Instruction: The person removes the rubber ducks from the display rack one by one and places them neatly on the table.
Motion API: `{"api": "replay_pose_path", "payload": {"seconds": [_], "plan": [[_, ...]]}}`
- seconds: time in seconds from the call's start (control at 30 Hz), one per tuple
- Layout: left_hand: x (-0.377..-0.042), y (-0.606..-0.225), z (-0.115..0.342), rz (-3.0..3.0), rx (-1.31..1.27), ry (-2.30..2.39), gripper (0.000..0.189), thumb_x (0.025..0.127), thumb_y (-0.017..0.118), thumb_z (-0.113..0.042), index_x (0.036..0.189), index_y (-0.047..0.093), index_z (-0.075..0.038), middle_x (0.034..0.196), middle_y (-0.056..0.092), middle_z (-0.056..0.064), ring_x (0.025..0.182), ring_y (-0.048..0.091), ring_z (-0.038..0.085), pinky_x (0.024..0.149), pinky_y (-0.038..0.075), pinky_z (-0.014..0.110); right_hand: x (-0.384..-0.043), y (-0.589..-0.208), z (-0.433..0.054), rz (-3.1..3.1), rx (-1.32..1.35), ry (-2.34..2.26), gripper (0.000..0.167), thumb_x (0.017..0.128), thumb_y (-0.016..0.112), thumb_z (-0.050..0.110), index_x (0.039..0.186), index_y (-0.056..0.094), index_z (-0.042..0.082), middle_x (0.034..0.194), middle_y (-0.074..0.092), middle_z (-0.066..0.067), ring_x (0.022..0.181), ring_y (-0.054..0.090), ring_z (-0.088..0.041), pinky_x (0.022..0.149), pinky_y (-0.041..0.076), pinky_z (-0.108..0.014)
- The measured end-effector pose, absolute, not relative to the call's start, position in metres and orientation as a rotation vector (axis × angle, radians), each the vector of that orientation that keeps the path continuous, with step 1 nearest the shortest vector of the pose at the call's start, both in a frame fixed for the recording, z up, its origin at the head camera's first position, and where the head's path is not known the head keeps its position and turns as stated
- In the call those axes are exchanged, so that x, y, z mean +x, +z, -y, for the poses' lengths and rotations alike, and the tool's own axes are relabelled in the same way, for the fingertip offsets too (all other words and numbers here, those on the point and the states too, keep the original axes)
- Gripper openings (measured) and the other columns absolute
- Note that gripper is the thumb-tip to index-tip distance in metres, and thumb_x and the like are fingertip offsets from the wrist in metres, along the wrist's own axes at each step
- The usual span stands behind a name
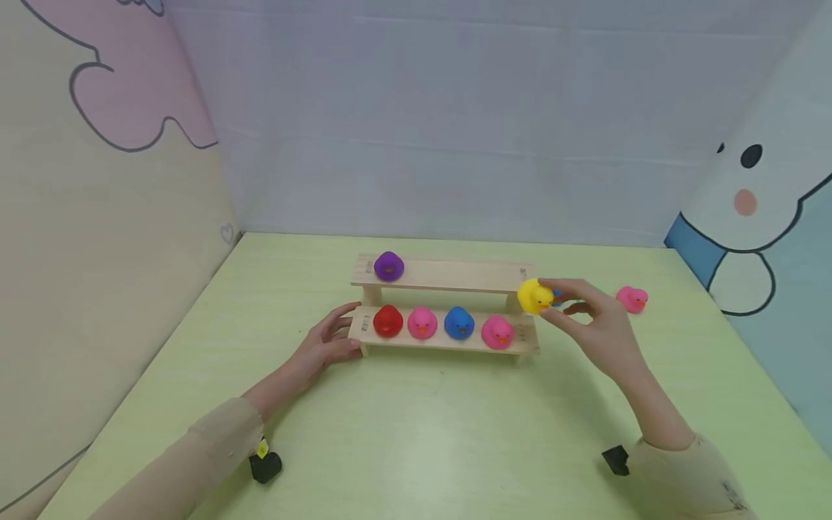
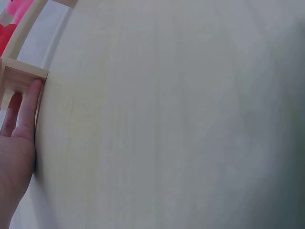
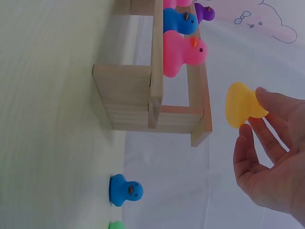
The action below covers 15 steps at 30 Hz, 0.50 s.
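Observation:
A two-tier wooden rack (image 1: 442,345) stands mid-table. My left hand (image 1: 328,341) holds its left end, thumb at the front leg and the other fingers around behind. The left wrist view shows these fingers (image 2: 31,102) against the leg. My right hand (image 1: 594,328) pinches a yellow rubber duck (image 1: 534,297) between thumb and fingertips, raised by the rack's right end. The lower tier carries a red duck (image 1: 388,321), a pink duck (image 1: 422,323), a blue duck (image 1: 458,323) and another pink duck (image 1: 497,332). A purple duck (image 1: 388,266) sits at the upper tier's left end.
Beyond my right hand a pink duck (image 1: 633,298) lies on the table (image 1: 416,433). The right wrist view shows a loose blue duck (image 3: 125,190) and part of a green thing (image 3: 116,225) past the rack's end. A pale cloth wall (image 1: 416,130) closes off the back.

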State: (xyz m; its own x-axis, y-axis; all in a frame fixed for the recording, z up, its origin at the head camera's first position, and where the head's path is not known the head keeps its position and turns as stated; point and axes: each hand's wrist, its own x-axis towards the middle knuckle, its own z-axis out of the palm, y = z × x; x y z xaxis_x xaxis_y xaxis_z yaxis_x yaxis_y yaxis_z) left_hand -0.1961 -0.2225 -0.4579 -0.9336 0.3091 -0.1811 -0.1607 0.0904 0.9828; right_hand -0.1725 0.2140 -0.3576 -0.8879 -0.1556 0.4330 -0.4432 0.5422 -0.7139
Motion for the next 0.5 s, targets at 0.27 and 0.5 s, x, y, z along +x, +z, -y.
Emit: {"api": "replay_pose_path", "payload": {"seconds": [0.27, 0.5], "plan": [[-0.197, -0.457, 0.221, -2.054, 0.148, 1.889, 0.071, 0.095, 0.064, -0.02, 0.155, 0.028, -0.028, 0.152, 0.04, 0.015, 0.135, 0.05, 0.031, 0.098, 0.056, 0.035, -0.168, -0.376, -0.237, 2.555, 0.354, 1.184, 0.043, 0.088, 0.075, 0.015, 0.13, 0.065, 0.017, 0.119, 0.065, 0.01, 0.094, 0.058, 0.002, 0.077, 0.048, -0.002], [-0.197, -0.458, 0.222, -2.055, 0.146, 1.887, 0.071, 0.095, 0.064, -0.021, 0.155, 0.028, -0.028, 0.152, 0.04, 0.015, 0.136, 0.049, 0.032, 0.098, 0.056, 0.035, -0.171, -0.39, -0.248, 2.594, 0.319, 1.108, 0.042, 0.088, 0.075, 0.017, 0.129, 0.066, 0.015, 0.119, 0.068, -0.012, 0.09, 0.054, 0.012, 0.073, 0.048, -0.001]]}}
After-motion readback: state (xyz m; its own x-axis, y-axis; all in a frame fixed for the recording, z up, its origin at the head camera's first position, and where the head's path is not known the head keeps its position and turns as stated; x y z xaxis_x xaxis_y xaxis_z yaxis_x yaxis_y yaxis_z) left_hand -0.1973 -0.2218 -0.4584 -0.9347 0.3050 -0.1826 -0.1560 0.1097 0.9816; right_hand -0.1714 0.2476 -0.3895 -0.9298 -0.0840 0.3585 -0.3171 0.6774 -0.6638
